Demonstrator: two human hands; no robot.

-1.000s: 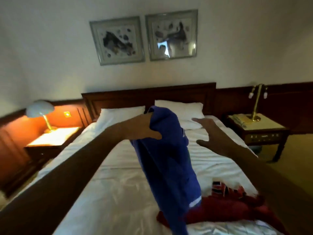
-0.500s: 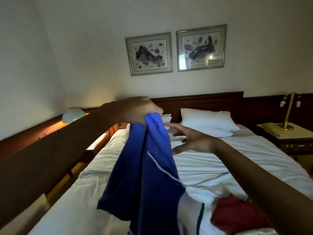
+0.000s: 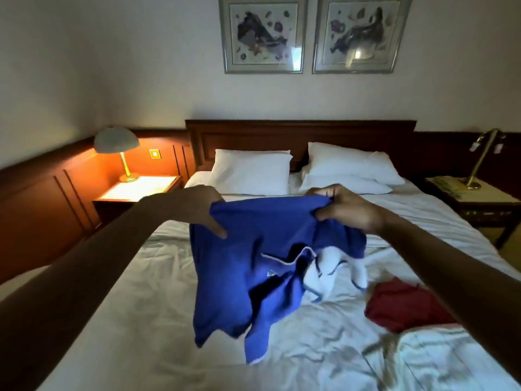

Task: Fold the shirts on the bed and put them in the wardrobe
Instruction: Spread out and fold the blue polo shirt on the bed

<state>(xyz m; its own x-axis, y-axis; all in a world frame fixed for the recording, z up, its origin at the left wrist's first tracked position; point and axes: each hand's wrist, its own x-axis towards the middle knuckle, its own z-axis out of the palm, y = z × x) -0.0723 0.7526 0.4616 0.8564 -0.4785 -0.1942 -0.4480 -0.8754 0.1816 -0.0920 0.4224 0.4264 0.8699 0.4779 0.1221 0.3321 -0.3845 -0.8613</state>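
Head view: two hands hold one royal-blue cotton shirt with thin white piping (image 3: 248,266) up over the white-sheeted bed (image 3: 141,306). The left hand (image 3: 194,210) pinches the shirt's top edge between thumb and fingers. The right hand (image 3: 349,210) has its fingers curled round a bunched bit of the same edge. The cloth stretches between them and hangs crumpled below, its lowest corners blurred just above the sheet. White fabric with blue trim shows under the right hand; whether it belongs to the blue shirt I cannot tell.

One dark red crumpled shirt (image 3: 403,306) lies on the bed beneath the right forearm, apart from the blue one.

Beyond the hands lie three white pillows: one (image 3: 251,170) past the left hand, two stacked (image 3: 349,162) past the right. Above hang two framed prints (image 3: 263,33). Each side has one bedside bench: a lit dome lamp (image 3: 117,142) stands outside the left hand, an unlit brass lamp (image 3: 479,162) outside the right.
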